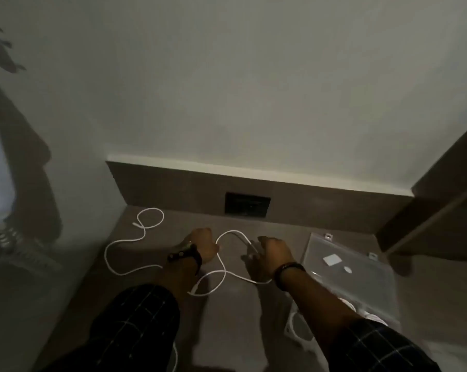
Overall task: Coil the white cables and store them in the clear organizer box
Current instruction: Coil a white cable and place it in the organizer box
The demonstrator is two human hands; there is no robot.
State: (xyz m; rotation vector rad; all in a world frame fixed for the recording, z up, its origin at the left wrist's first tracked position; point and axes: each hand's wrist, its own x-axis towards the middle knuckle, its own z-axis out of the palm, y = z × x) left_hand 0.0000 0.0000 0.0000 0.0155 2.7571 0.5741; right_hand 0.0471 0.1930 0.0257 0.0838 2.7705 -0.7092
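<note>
A long white cable [125, 272] trails in loose loops over the brown desk, from a curl at the back left to the space between my hands. My left hand [201, 244] is closed on the cable at the left end of a small arch of it. My right hand [274, 255] pinches the arch's right end near a connector. The clear organizer box [361, 285] lies to the right of my right hand, its lid open. Another white cable [294, 328] is partly hidden inside it under my right forearm.
A dark socket plate [247, 208] sits in the desk's raised back panel. A brown shelf [441, 200] juts in at the right above the box. The desk's left edge [93, 264] runs diagonally beside a pale wall.
</note>
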